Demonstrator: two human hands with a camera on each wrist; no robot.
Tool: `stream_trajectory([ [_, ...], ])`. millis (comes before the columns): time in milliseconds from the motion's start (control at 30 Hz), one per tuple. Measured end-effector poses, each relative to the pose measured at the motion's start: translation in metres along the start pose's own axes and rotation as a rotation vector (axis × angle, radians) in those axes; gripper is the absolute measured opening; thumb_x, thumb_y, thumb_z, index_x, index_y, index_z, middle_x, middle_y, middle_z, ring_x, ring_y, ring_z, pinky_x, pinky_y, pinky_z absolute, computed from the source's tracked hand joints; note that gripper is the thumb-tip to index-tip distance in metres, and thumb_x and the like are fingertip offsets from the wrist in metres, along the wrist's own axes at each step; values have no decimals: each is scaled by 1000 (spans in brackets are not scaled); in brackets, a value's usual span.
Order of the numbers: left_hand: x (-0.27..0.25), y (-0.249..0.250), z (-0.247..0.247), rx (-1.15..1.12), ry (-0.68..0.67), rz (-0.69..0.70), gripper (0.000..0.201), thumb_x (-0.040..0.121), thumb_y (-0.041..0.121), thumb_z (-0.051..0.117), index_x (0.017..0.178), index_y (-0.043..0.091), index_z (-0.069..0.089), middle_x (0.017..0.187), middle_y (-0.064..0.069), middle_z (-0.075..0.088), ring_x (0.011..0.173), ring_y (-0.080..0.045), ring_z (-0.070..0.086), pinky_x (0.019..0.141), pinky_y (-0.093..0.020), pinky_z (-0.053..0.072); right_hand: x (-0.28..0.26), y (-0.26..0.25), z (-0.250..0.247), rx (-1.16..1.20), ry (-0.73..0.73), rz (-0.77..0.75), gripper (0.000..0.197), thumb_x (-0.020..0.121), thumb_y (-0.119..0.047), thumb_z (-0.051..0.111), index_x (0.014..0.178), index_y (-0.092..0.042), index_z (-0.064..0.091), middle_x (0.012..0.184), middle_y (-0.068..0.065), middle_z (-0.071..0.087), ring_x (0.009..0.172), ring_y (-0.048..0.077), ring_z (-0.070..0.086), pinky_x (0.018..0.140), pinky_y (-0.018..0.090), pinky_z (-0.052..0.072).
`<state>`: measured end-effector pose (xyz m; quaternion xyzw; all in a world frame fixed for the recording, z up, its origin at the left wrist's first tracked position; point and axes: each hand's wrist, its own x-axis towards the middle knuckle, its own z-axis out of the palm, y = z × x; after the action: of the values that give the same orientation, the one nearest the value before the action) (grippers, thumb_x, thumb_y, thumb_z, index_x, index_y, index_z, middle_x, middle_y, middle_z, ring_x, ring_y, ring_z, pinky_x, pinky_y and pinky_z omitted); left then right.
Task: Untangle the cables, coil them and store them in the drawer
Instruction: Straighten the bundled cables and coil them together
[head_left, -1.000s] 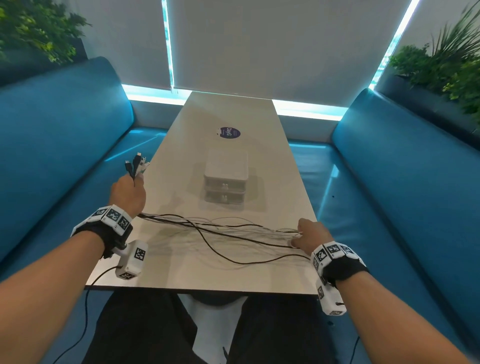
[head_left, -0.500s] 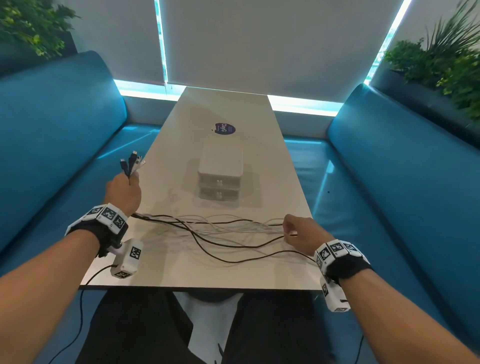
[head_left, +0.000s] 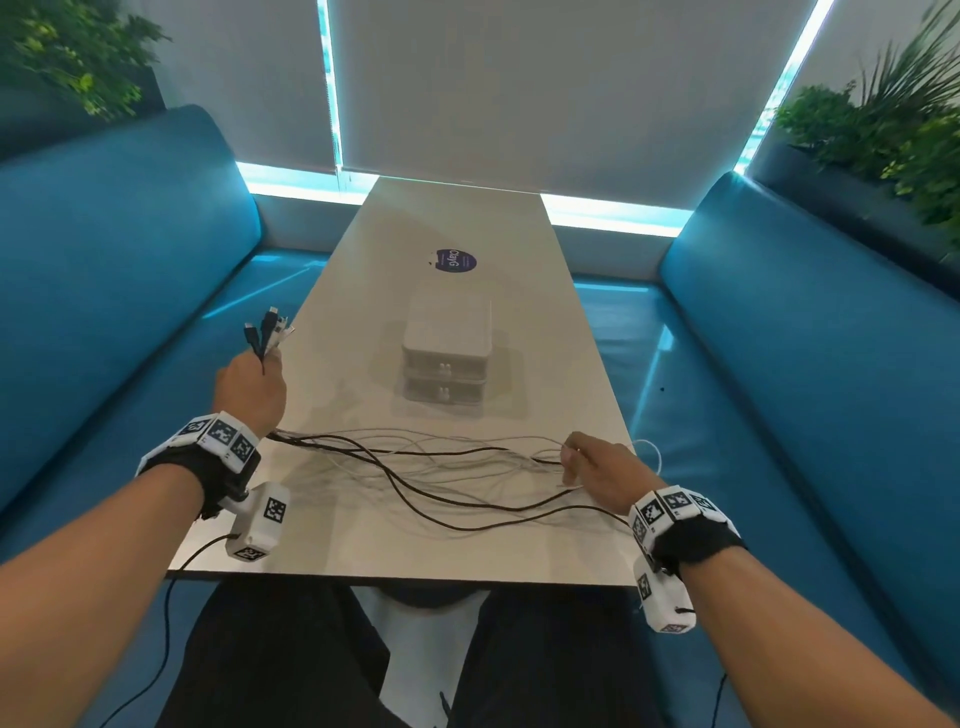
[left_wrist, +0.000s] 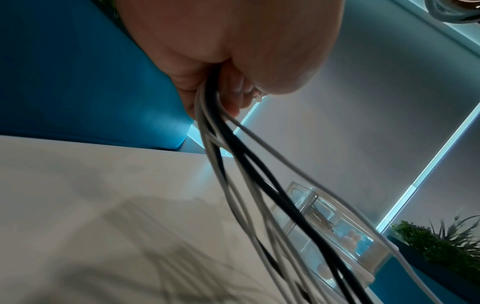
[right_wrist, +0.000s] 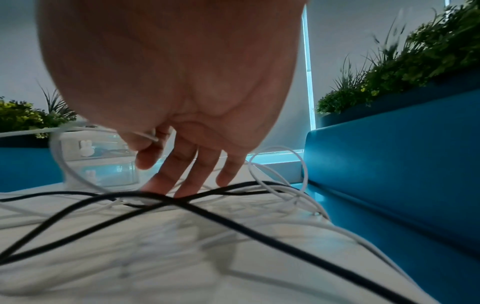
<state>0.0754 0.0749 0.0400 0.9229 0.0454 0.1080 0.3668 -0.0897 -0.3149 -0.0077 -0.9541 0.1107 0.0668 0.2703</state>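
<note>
From the head view the left hand is a closed fist at the table's left edge, with plug ends sticking up out of it; the left wrist view shows what is underneath, black and white cables bunched inside the curled fingers. The cables trail across the table to the right hand. Only the right wrist view shows its thumb and forefinger pinching one thin white cable while the other fingers hang straight down to the tangle. How many cables there are is hard to count. The small drawer unit stands mid-table, both drawers pushed in; its clear side shows blurred contents I cannot identify
</note>
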Motion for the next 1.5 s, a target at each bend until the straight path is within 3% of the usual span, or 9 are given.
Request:
stream_trajectory([
  [233, 0, -2, -3, -27, -3, -33, 44, 106, 25, 39, 105, -13, 60, 109, -36, 62, 102, -52, 56, 85, -49, 43, -2, -6, 1, -99, -20, 223, 92, 83, -83, -5, 53, -22, 56, 66, -1, 67, 71, 20, 61, 91, 42, 41],
  [367, 1, -4, -2, -30, -1, -39, 46, 106, 26, 38, 105, -14, 60, 110, -36, 62, 103, -52, 55, 85, -48, 43, -2, 9, 4, -199, 83, 330, 109, 79, -82, -14, 84, -12, 69, 94, 14, 69, 91, 31, 62, 92, 43, 47],
  [500, 7, -6, -4, -35, 20, -54, 46, 106, 25, 37, 105, -15, 60, 111, -38, 61, 105, -53, 54, 87, -49, 42, -2, 28, 3, -274, 118, 462, 72, 101, -55, 9, 121, -11, 62, 124, 17, 64, 112, 34, 59, 95, 41, 44],
  [800, 10, 0, -1, -38, 60, -37, 46, 106, 26, 37, 107, -14, 58, 112, -38, 60, 106, -53, 54, 87, -50, 43, -3, 44, -11, -325, 151, 651, 43, 92, -27, 37, 133, -20, 47, 130, 12, 55, 118, 34, 56, 96, 42, 44],
  [967, 8, 3, 1, -54, 60, -18, 45, 106, 26, 38, 108, -14, 58, 113, -39, 60, 106, -53, 54, 88, -50, 43, 4, 59, -6, -392, 0, 628, 29, 84, -23, 45, 105, -16, 63, 118, 6, 65, 108, 28, 61, 102, 45, 44],
  [1100, 6, 4, 5, -72, 52, -14, 46, 106, 28, 38, 107, -12, 59, 110, -37, 61, 105, -52, 55, 87, -49, 43, -6, 51, -1, -344, 2, 553, 39, 95, -8, 39, 131, -6, 51, 140, 16, 45, 123, 34, 51, 105, 39, 42],
  [1200, 6, 3, 6, -79, 53, -14, 45, 106, 28, 38, 106, -12, 59, 110, -35, 62, 104, -51, 55, 86, -49, 43, -12, 63, 1, -282, 150, 513, 39, 90, -4, 41, 128, -8, 45, 134, 17, 33, 104, 39, 58, 96, 41, 46],
  [1367, 5, 7, 6, -85, 45, -11, 46, 106, 28, 38, 108, -12, 59, 112, -36, 61, 105, -51, 55, 87, -49, 43, -12, 73, -7, -336, 76, 501, 26, 89, -11, 48, 114, -9, 51, 116, 15, 61, 106, 33, 61, 85, 35, 49],
  [1500, 3, 11, 6, -96, 47, -15, 45, 106, 27, 38, 109, -13, 59, 112, -37, 61, 106, -51, 54, 87, -48, 42, -8, 82, -13, -435, -31, 461, 30, 90, -19, 45, 113, -20, 64, 114, 7, 68, 105, 28, 64, 92, 36, 53],
])
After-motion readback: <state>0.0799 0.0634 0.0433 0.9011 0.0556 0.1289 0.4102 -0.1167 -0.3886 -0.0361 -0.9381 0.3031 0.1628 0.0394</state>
